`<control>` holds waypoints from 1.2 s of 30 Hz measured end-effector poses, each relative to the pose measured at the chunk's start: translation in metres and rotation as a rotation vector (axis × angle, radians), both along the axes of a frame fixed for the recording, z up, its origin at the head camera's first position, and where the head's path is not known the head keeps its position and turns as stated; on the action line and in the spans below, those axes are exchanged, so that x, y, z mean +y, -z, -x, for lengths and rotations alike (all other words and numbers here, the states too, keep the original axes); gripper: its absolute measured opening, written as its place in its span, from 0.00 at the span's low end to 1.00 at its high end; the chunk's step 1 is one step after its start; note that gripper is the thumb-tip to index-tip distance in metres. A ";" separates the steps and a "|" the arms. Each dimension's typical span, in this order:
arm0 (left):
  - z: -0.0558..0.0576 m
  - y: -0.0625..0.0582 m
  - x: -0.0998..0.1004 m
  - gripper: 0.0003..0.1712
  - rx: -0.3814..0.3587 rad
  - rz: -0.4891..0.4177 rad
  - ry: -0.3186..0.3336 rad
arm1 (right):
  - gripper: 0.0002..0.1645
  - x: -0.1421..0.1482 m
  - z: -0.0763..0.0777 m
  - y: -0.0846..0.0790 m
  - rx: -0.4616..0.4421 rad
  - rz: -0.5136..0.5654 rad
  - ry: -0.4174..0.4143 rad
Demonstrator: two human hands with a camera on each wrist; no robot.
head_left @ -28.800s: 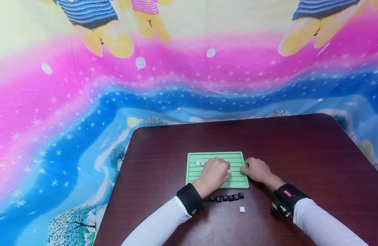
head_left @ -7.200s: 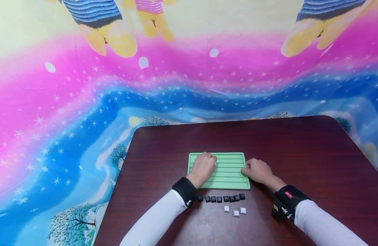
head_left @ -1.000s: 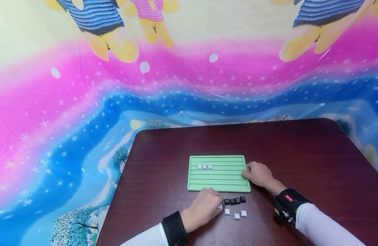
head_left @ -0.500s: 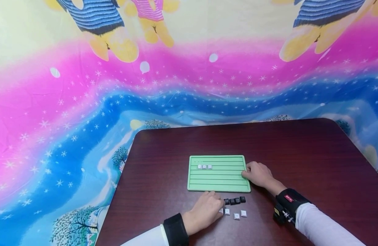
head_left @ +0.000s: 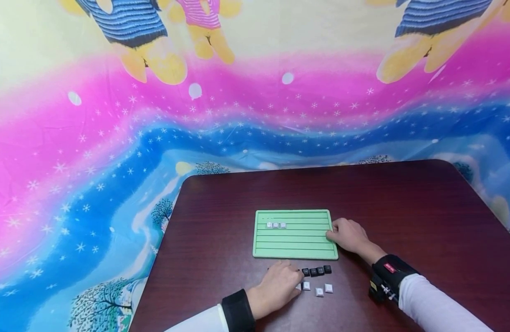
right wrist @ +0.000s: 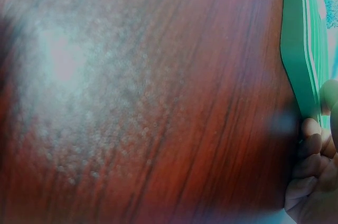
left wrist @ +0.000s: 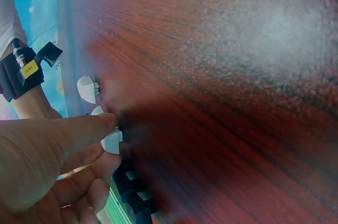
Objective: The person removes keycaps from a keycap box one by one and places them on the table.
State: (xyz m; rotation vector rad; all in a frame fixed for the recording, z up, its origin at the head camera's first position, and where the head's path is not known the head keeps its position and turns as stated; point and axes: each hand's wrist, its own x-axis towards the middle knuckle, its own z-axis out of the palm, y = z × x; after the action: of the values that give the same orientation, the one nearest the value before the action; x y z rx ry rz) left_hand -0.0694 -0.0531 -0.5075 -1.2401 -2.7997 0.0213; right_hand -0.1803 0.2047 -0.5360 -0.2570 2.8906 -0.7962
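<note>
Left hand (head_left: pixel 276 287) low on the table (head_left: pixel 404 203), near the front edge; thumb and fingers curled onto a white keycap (left wrist: pixel 112 141), pinching it against the tabletop. Two more white keycaps (head_left: pixel 324 290) loose just right of that hand. Row of black keycaps (head_left: pixel 317 271) just behind them, partly hidden by the fingers. Right hand (head_left: pixel 349 235) against the right edge of the green grooved board (head_left: pixel 296 242), fingers curled and gripping that edge. Three white keycaps (head_left: pixel 276 225) seated side by side in an upper groove of the board, towards its left end.
</note>
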 end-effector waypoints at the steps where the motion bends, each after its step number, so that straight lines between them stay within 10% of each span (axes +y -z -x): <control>1: 0.000 0.000 0.000 0.11 0.006 0.002 0.000 | 0.25 0.000 0.000 0.000 -0.001 0.001 0.001; 36: 0.021 -0.017 -0.005 0.10 0.040 -0.107 -0.089 | 0.25 0.000 0.001 0.000 -0.022 -0.009 0.014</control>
State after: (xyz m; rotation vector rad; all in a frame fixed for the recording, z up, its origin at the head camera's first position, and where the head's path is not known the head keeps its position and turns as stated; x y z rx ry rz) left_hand -0.0902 -0.0582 -0.4904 -1.0797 -2.7788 -0.0958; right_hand -0.1813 0.2046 -0.5358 -0.2250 2.8777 -0.7829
